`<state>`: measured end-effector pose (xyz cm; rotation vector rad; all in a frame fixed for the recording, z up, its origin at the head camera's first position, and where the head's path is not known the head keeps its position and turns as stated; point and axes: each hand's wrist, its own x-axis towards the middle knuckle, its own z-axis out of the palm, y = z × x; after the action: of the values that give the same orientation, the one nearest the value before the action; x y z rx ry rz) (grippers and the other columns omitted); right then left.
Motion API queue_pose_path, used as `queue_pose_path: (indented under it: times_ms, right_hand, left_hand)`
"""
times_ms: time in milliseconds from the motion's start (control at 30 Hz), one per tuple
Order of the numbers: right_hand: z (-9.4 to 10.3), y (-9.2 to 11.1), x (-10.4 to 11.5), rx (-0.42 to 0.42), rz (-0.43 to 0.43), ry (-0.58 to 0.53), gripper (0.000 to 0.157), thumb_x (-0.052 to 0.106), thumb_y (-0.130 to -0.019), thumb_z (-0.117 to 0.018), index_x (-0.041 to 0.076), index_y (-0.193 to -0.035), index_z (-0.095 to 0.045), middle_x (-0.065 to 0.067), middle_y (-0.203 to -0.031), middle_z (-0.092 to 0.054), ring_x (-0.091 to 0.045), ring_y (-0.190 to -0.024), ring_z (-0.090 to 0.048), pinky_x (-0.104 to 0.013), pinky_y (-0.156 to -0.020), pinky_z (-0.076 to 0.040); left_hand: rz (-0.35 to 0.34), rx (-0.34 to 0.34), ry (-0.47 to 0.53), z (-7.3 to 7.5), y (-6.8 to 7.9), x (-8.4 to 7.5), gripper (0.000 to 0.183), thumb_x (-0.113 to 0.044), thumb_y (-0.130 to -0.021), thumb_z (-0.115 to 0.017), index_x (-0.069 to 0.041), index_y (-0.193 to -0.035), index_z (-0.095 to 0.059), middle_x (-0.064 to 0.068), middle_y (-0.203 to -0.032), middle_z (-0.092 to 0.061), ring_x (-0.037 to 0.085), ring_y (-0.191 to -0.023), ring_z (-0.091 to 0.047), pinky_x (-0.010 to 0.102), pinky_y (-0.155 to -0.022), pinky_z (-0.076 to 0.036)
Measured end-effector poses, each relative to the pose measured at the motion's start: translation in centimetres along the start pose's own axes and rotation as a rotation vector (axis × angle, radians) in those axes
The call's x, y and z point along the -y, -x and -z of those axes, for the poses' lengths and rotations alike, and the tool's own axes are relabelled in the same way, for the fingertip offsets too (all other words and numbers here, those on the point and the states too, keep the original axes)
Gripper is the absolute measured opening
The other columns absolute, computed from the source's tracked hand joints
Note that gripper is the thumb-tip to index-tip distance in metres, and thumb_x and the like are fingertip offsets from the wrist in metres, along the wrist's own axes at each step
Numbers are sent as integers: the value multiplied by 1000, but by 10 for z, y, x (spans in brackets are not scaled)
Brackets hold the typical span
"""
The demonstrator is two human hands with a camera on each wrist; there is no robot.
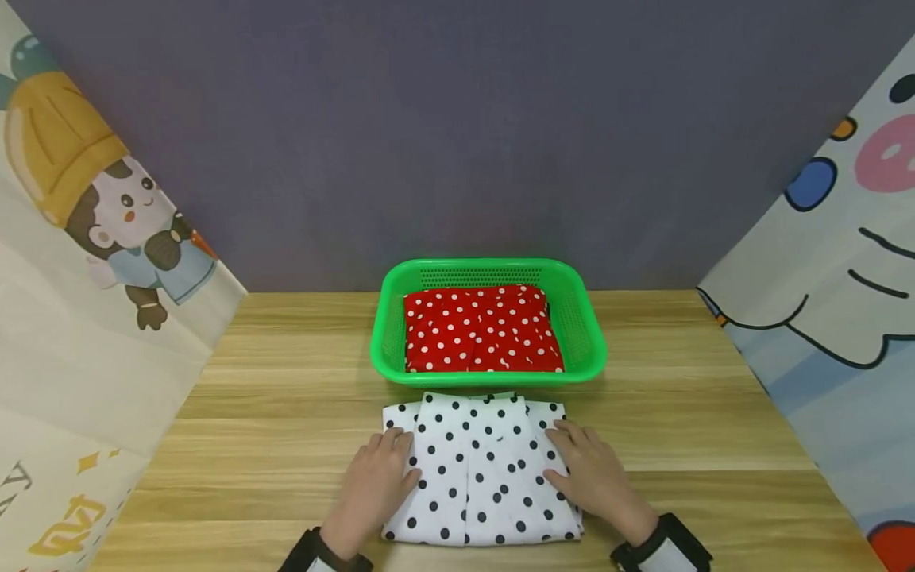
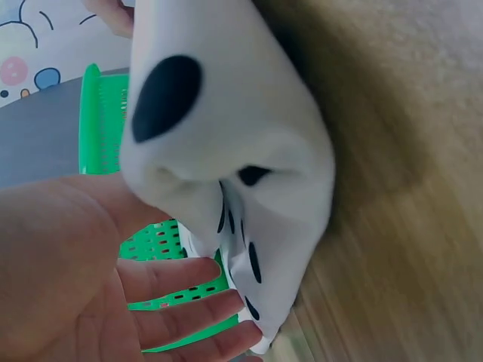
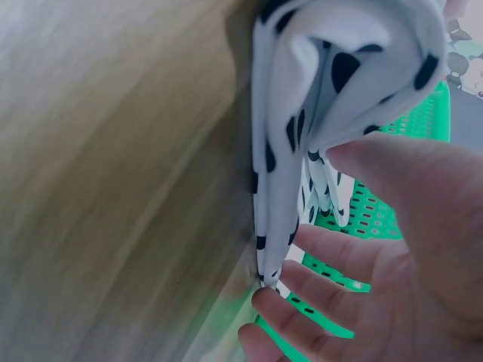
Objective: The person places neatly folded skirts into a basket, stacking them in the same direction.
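Note:
A white cloth with black polka dots lies folded in front of me, its two sides turned in toward the middle. My left hand touches its left side, with the fingers extended in the left wrist view and the thumb tip hidden by a bulging fold. On the opposite side, my right hand touches the cloth with loosely bent fingers. The right wrist view shows its thumb against the layered edge. Beyond the cloth, a folded red cloth with white dots lies in a green basket.
The green perforated basket stands near the back of the wooden table, just beyond the white cloth. A dark grey panel rises behind it. Cartoon-printed sheets flank the table at left and right.

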<state>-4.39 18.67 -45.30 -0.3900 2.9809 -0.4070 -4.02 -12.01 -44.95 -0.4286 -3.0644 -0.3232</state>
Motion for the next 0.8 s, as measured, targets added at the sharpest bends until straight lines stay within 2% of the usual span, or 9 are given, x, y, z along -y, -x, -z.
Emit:
queue_pose_path:
  times_ms: [233,533,667,800]
  right_hand:
    - [4,1,-10,-20,-5,19,59,35,-77,-71,5,-124,-55,-18,-130,-48,-40,-113,-48,-56,-84,-45]
    - [7,1,-12,-41,-5,31,58,35,-77,-71,4,-123,-55,-20,-129,-49,-40,-111,-49,-56,-83,-46]
    - [8,-1,-10,-43,-26,4,58,33,-78,-70,2,-125,-54,-21,-129,-48,-41,-113,-48,-56,-87,-44]
    - [8,-4,-9,-51,-74,-38,59,30,-79,-69,-2,-126,-51,-25,-127,-48,-43,-113,-48,-55,-89,-43]
  left_hand:
    - [-20,2,25,-6,-7,-7,54,-31,-76,-71,-1,-118,-58,17,-119,-55,32,-104,-53,44,-83,-48]
    - [-25,-2,33,-5,-11,-12,52,-30,-75,-72,-1,-116,-59,17,-115,-57,31,-101,-54,42,-79,-49]
    - [0,2,37,-4,-14,-10,51,-32,-76,-72,-1,-115,-60,17,-113,-57,30,-99,-55,41,-78,-50]
    - [81,8,46,-4,-19,-9,53,-34,-75,-73,1,-113,-60,19,-111,-57,30,-94,-55,40,-75,-51]
